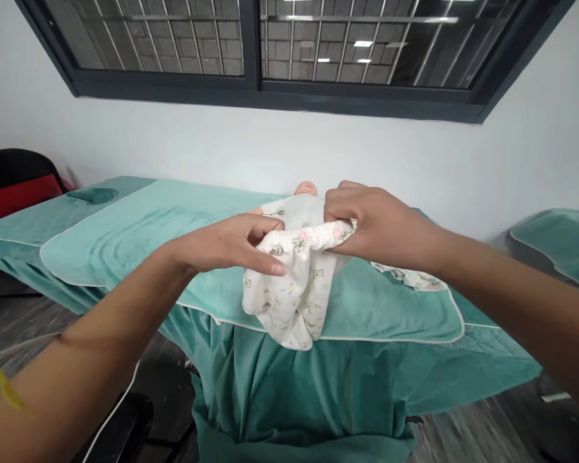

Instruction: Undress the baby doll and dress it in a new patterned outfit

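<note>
A pair of white baby pants (pixel 289 289) with a small animal print hangs between my hands over the front of the mat. My left hand (pixel 236 243) is closed on the left end of the gathered waistband, thumb on the outside. The right end of the waistband is pinched in my right hand (pixel 367 218), with its fingers curled over the edge. Behind the pants lies a baby doll (pixel 306 188) in a white top (pixel 302 211). Its head points toward the wall, and its lower body is hidden by the pants and my hands.
A light green mat (pixel 212 199) lies on the green-draped table (pixel 294 392). Another printed cloth (pixel 412 278) rests under my right forearm. The wall and a barred window (pixel 255 58) stand behind. A black and red chair (pixel 19 183) is at the left, and a white cable (pixel 113 411) hangs below.
</note>
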Demonstrator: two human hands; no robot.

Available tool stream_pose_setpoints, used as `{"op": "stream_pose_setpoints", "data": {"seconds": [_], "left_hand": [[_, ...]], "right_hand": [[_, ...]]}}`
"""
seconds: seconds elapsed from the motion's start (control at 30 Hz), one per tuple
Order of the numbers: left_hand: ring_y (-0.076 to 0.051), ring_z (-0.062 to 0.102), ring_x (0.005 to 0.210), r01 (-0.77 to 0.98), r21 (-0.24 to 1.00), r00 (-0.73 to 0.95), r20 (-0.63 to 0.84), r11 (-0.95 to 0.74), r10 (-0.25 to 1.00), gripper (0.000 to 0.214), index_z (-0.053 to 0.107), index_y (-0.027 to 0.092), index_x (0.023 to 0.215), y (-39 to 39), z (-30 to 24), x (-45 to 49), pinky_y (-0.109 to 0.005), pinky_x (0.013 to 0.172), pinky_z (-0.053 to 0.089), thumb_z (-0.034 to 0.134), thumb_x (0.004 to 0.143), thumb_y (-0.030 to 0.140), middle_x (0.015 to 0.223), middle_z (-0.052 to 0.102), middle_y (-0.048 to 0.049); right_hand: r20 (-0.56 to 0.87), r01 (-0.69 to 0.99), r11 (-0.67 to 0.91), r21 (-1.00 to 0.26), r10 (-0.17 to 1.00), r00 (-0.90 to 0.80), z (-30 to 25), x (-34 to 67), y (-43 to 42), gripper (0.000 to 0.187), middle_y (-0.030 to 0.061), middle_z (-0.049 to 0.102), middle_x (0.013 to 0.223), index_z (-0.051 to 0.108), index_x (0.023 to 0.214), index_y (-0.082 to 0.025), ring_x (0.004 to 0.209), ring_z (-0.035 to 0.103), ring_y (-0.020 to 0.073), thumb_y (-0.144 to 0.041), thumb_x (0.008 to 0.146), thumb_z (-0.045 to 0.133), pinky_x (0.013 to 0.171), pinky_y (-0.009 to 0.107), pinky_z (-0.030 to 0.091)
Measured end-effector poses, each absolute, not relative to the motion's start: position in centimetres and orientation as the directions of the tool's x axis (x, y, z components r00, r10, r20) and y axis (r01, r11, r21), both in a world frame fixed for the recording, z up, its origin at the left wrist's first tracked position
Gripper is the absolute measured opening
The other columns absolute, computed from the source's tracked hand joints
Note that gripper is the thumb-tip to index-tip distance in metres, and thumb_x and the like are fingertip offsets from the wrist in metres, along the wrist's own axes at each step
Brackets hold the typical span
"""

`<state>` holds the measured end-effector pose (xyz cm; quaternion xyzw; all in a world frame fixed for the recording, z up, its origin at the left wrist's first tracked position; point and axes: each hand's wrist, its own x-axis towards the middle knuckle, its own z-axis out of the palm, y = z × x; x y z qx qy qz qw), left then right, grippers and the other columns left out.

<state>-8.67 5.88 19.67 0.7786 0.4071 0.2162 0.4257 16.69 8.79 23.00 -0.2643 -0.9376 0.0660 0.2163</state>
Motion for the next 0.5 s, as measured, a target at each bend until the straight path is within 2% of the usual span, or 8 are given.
{"op": "stream_pose_setpoints", "data": {"seconds": [0.13,0.27,0.33,0.4,0.5], "left_hand": [[-0.014,0.056,0.067,0.477,0.817,0.532,0.025,-0.325,0.846,0.035,0.062,0.020,0.072,6.4,19.5,-9.8,-0.026,0.063,0.047,0.067,0.081,0.053,0.071,0.058,-0.0005],[-0.016,0.062,0.083,0.613,0.677,0.445,0.130,-0.407,0.886,0.038,0.066,0.021,0.074,6.8,19.5,-10.2,-0.026,0.075,0.048,0.060,0.088,0.055,0.091,0.067,-0.0023],[-0.015,0.061,0.081,0.679,0.607,0.392,0.175,-0.413,0.903,0.039,0.065,0.020,0.075,7.0,19.3,-10.1,-0.024,0.072,0.046,0.059,0.089,0.057,0.088,0.067,-0.0013],[-0.014,0.056,0.071,0.735,0.561,0.328,0.200,-0.382,0.923,0.043,0.062,0.020,0.072,7.2,19.0,-9.9,-0.024,0.064,0.042,0.058,0.089,0.059,0.076,0.062,0.0002],[-0.013,0.052,0.066,0.728,0.580,0.223,0.305,-0.366,0.926,0.043,0.058,0.019,0.071,7.4,18.4,-9.2,-0.024,0.060,0.038,0.059,0.089,0.058,0.069,0.056,0.0011]], "right_hand": [[0.332,0.486,0.847,-0.213,0.531,-0.780,23.4,18.2,9.6,0.044,0.0021,0.051,0.073,0.058,0.060,-0.020,0.090,0.053,0.0225,-0.054,0.079,0.077,0.080,0.034,0.039],[0.159,0.516,0.789,-0.333,0.586,-0.795,23.1,20.3,11.2,0.046,0.0013,0.057,0.081,0.064,0.066,-0.020,0.082,0.054,0.0196,-0.061,0.068,0.085,0.073,0.031,0.040],[0.057,0.558,0.714,-0.422,0.635,-0.770,22.7,21.1,11.6,0.045,-0.0008,0.057,0.075,0.066,0.068,-0.020,0.072,0.052,0.0151,-0.062,0.072,0.082,0.069,0.029,0.038],[0.013,0.600,0.628,-0.496,0.696,-0.717,22.3,21.3,11.7,0.046,-0.0024,0.053,0.066,0.064,0.067,-0.020,0.063,0.047,0.0122,-0.063,0.080,0.074,0.064,0.028,0.036],[0.096,0.585,0.525,-0.619,0.789,-0.606,21.8,20.5,11.0,0.049,-0.0029,0.048,0.062,0.060,0.065,-0.020,0.059,0.044,0.0112,-0.063,0.088,0.066,0.060,0.028,0.035]]}}
